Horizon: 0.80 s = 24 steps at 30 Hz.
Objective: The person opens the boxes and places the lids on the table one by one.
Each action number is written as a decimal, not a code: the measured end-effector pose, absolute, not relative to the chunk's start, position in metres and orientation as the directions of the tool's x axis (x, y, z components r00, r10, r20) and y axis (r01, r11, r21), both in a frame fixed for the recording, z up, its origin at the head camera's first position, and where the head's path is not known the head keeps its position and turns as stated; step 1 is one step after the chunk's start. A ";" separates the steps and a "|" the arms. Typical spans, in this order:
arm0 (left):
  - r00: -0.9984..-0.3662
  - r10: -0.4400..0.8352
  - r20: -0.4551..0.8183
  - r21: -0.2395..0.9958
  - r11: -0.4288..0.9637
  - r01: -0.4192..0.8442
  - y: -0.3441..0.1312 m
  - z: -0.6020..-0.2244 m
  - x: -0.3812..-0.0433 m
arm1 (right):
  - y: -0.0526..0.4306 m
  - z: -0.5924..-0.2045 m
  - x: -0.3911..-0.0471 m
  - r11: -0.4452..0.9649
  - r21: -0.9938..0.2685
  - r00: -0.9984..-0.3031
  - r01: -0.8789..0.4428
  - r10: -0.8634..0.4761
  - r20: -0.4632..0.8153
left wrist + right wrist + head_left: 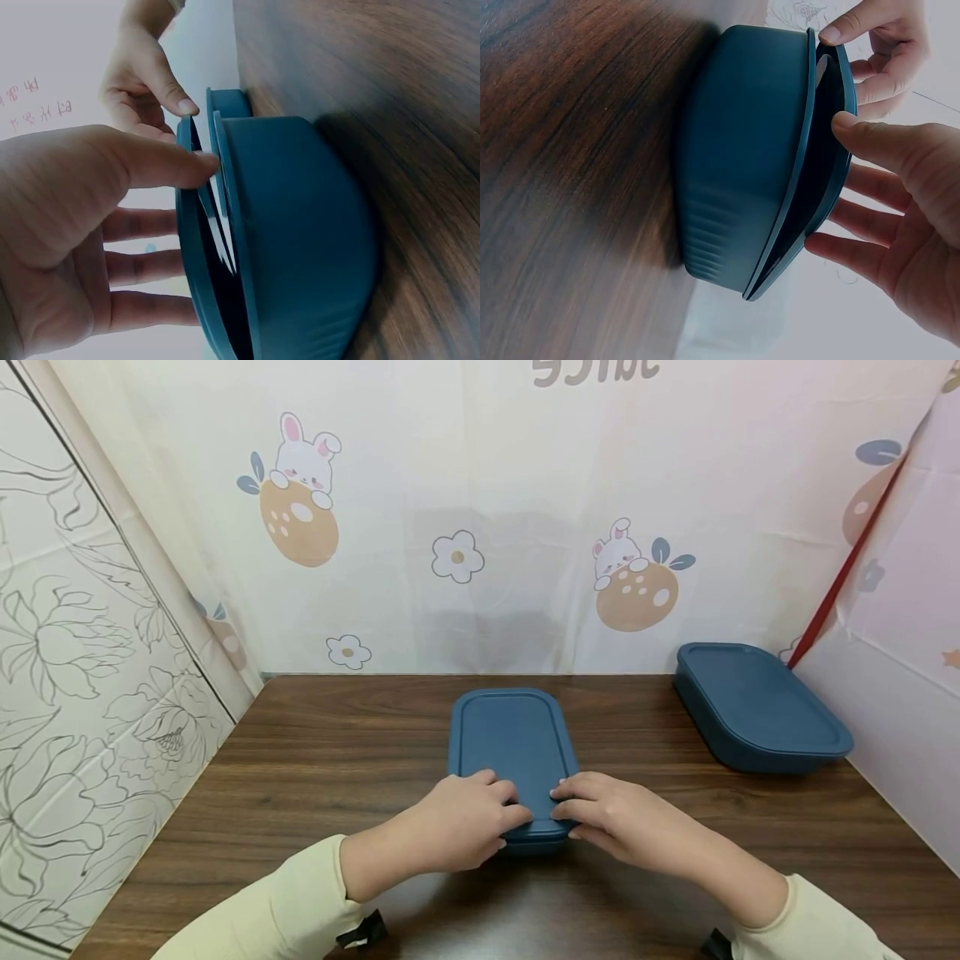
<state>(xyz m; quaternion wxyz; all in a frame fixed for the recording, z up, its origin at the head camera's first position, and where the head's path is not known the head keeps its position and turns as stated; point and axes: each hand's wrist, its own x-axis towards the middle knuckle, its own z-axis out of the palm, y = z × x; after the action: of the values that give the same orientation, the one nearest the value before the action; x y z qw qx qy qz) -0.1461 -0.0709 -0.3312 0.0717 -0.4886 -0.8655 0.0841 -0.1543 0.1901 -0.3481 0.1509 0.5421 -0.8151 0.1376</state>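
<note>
A blue lidded box (pixel 739 142) stands on the table in front of me. Its lid (pixel 510 735) is tilted up along the near side, leaving a dark gap above the box rim in both wrist views. My left hand (pixel 468 822) pinches the lid's near edge, thumb under it and fingers on top. On the near right corner, my right hand (pixel 622 818) grips the same lid, its thumb (pixel 855 127) at the underside edge. Pale, thin-edged shapes (pixel 219 244) show through the gap in the left wrist view; most of the inside is hidden.
Another blue lidded box (pixel 765 702) sits at the table's back right, beside the side curtain. A patterned curtain (pixel 517 593) hangs along the back edge of the brown wooden table (pixel 322 760). A flower-drawn panel (pixel 90 693) borders the left.
</note>
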 end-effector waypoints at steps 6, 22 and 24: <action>-0.501 0.863 0.070 -0.299 0.497 0.815 -0.069 -0.331 -0.143 | 0.188 -0.349 -0.154 0.357 0.003 -0.323 -0.934 -0.849 0.418; -0.482 0.858 0.175 -0.268 0.513 0.815 -0.081 -0.319 -0.144 | 0.189 -0.343 -0.154 0.348 -0.034 -0.309 -0.937 -0.778 0.546; -0.477 0.858 0.189 -0.249 0.512 0.822 -0.083 -0.317 -0.145 | 0.190 -0.341 -0.154 0.365 -0.053 -0.334 -0.930 -0.772 0.541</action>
<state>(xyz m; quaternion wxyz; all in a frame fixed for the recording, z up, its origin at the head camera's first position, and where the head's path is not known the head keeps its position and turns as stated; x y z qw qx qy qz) -0.1448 -0.0827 -0.3174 0.1459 -0.4900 -0.8572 0.0619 -0.1536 0.1899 -0.3412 0.2190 0.5340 -0.7965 0.1801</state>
